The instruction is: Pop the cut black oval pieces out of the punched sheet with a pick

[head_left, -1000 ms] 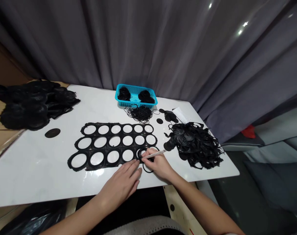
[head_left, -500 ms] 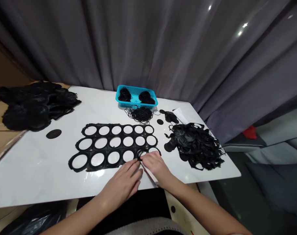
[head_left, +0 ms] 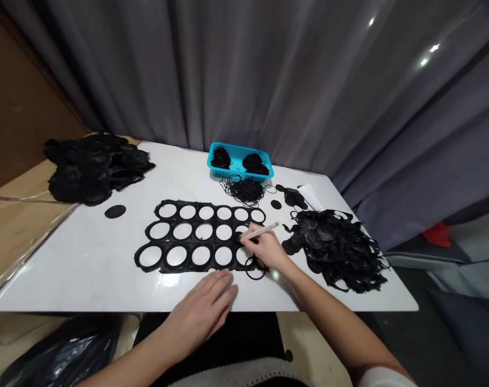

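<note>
A black rubber-like sheet with three rows of round holes lies flat on the white table. My right hand is closed around a white pen-like tool, its lower end at the right part of the sheet's middle row. What the tip touches is hidden by my fingers. A thin black ring lies below that hand, partly over the sheet's front edge. My left hand rests on the table just in front of the sheet, fingers stretched out and holding nothing.
A blue basket with two black bundles stands at the back, a heap of thin black rings before it. Tangled black scraps lie at right. Stacked black sheets sit at left, near a black disc.
My right hand has moved from the front row to the middle row, and the white tool now points up and right. A ring has come loose near the front edge. The camera view has shifted.
</note>
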Tool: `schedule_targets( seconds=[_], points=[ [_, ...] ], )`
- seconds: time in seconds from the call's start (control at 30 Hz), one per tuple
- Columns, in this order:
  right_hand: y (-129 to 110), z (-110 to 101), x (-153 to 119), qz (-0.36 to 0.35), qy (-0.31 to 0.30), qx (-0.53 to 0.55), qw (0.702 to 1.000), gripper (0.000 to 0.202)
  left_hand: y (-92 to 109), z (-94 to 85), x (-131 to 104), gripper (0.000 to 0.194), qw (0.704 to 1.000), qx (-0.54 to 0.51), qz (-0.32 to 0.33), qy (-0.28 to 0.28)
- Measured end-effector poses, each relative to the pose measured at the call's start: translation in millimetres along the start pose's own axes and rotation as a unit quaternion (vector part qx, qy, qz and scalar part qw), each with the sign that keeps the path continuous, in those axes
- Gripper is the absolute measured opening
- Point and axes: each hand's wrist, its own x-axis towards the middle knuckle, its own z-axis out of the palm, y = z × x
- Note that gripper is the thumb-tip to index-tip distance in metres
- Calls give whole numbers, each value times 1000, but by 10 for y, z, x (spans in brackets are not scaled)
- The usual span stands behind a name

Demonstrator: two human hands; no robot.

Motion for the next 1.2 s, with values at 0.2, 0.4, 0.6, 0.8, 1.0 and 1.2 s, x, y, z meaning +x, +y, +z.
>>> schedule_targets(
  seconds=[0.2, 0.4, 0.6, 0.8, 1.0, 1.2],
  points=[
    [-179, 396, -264, 1, -70, 39, 997, 13, -99, 49, -154, 30, 997, 61, -44, 20],
    [-148, 447, -290, 5, -53, 13, 998, 14, -95, 82, -156, 28, 997, 66, -39, 26],
    [-168, 453, -289, -9, -61, -7, 998, 13, -92, 91, -155, 28, 996, 70, -42, 26],
    [-176, 473, -359, -110, -55, -102, 987, 15, -88, 27, -118, 29, 997, 66, -29, 27],
    [-158, 519, -422, -116, -47, -73, 989, 12, -96, -11, -107, 29, 998, 34, -38, 27],
    [-95, 261, -141, 11, 90, 44, 995, 14, -88, -22, -107, 27, 998, 28, -39, 29]
  ],
)
